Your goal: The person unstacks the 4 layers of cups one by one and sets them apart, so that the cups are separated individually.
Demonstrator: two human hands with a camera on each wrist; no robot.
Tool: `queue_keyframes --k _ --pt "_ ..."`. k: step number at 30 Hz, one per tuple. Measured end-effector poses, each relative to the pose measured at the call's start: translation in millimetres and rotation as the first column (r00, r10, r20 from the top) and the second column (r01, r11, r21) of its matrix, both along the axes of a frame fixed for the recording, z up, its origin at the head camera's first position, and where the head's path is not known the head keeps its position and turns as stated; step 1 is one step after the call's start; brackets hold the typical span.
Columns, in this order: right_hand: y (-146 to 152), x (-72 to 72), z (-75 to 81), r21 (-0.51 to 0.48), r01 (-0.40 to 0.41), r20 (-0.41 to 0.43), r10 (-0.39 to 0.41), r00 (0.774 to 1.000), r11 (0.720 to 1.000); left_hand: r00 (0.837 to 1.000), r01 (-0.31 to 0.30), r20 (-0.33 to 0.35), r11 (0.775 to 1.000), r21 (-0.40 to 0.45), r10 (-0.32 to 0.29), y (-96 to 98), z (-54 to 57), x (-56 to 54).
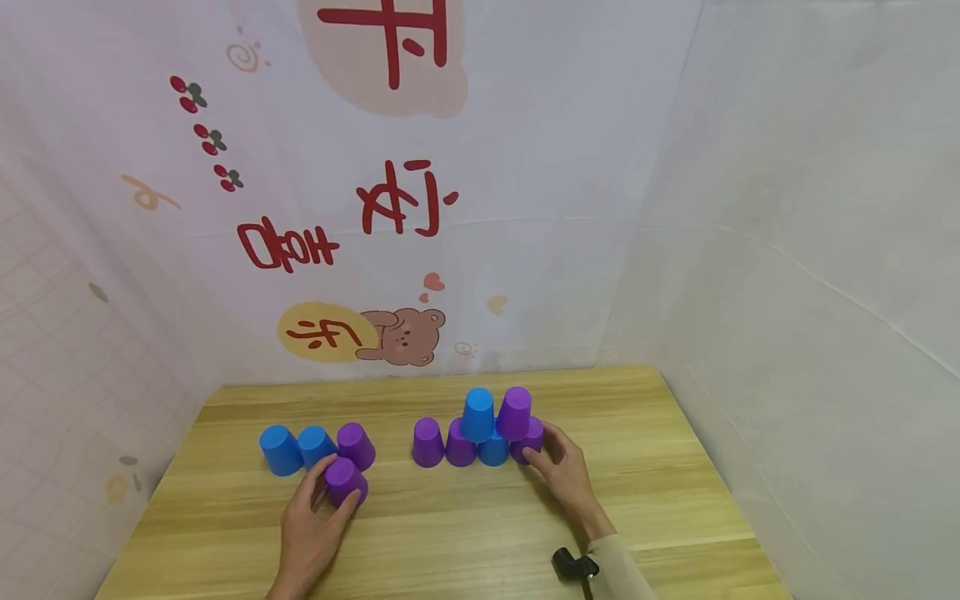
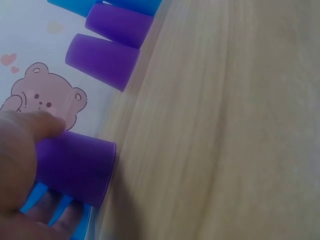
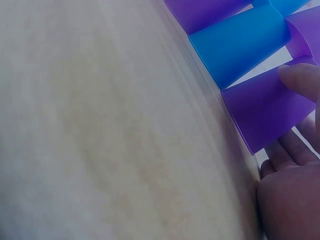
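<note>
My left hand (image 1: 307,529) grips an upside-down purple cup (image 1: 346,481) between thumb and fingers, in front of the left group; whether its rim touches the table I cannot tell. That group holds two blue cups, one at the far left (image 1: 281,451) and another (image 1: 315,447) beside it, plus a purple cup (image 1: 356,447). To the right stands a row of upside-down cups: purple (image 1: 428,443), purple (image 1: 460,445), blue (image 1: 492,451) and purple (image 1: 529,443). A blue cup (image 1: 478,414) and a purple cup (image 1: 515,413) sit on top. My right hand (image 1: 570,479) holds the row's rightmost purple cup.
A wooden table (image 1: 450,542) bears all the cups. Behind it hangs a white printed cloth (image 1: 540,250) with a bear drawing, and pale sheets flank both sides. A small black device (image 1: 573,567) is by the right sleeve (image 1: 618,567).
</note>
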State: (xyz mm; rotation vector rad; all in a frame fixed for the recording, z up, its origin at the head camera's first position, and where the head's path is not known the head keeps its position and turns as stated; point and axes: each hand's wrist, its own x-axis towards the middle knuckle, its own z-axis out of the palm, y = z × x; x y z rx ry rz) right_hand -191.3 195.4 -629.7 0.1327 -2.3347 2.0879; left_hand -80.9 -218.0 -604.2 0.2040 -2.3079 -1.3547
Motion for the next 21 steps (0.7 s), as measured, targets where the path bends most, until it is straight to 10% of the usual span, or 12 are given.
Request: queue_keyframes --k 21 --pt "0.5 -1.1 -2.8 0.006 0.004 0.002 -0.004 1.000 1.000 0.997 0.035 0.076 0.999 -0.036 -0.033 0.2 5.0 8.3"
